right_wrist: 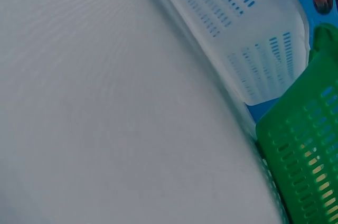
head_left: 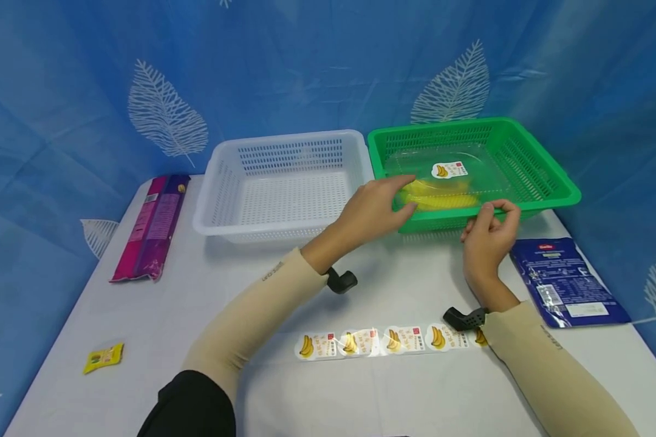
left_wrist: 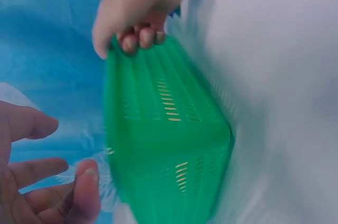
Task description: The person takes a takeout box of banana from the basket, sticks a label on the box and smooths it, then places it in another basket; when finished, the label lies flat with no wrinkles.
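Note:
In the head view a green basket (head_left: pixel 546 176) holds a clear plastic box (head_left: pixel 415 161) with a banana sticker (head_left: pixel 449 170) on its lid. Yellow bananas (head_left: pixel 443 199) show beneath that lid. Reaching over the basket's front left corner, my left hand (head_left: pixel 374 209) has its fingers apart near the box; the left wrist view shows nothing between them. My right hand (head_left: pixel 489 240) grips the basket's front rim, its fingers curled at the edge, also visible in the left wrist view. Whether my left fingertips touch the box, I cannot tell.
Left of the green basket stands a white basket (head_left: pixel 281 230). A strip of banana stickers (head_left: pixel 379 343) lies in front. A blue packet (head_left: pixel 571 282) is at the right, a magenta packet (head_left: pixel 153 227) and a small yellow packet (head_left: pixel 103 358) at the left.

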A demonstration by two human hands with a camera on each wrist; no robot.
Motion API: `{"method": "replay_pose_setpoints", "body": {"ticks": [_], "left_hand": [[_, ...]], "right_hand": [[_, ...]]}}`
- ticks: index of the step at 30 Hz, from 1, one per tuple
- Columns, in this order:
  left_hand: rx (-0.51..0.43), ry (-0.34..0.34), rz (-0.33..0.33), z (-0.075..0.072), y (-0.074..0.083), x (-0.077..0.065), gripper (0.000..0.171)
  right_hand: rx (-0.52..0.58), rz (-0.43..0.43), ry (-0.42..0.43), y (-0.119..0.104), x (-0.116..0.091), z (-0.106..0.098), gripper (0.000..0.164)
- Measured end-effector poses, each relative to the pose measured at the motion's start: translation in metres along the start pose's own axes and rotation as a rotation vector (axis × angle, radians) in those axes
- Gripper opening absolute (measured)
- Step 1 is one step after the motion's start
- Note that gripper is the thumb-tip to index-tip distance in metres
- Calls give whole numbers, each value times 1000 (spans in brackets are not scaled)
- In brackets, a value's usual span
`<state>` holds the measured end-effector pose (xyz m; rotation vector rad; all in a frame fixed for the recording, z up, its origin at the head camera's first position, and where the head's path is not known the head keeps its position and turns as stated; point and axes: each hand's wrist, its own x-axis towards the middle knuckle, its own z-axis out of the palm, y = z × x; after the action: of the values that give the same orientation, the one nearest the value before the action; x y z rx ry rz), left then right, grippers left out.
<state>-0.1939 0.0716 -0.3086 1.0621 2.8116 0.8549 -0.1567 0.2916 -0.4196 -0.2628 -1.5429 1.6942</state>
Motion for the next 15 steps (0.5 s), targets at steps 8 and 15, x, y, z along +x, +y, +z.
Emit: {"method": "replay_pose_setpoints", "body": {"ticks": [8,15], "left_hand": [[71,201,36,-16,-16,-59,53],[208,268,-17,-16,-34,-110,63]], "right_hand": [[-16,-78,8,-11,-2,-1,26],[-41,-219,-117,-43,-19,11,32]]}}
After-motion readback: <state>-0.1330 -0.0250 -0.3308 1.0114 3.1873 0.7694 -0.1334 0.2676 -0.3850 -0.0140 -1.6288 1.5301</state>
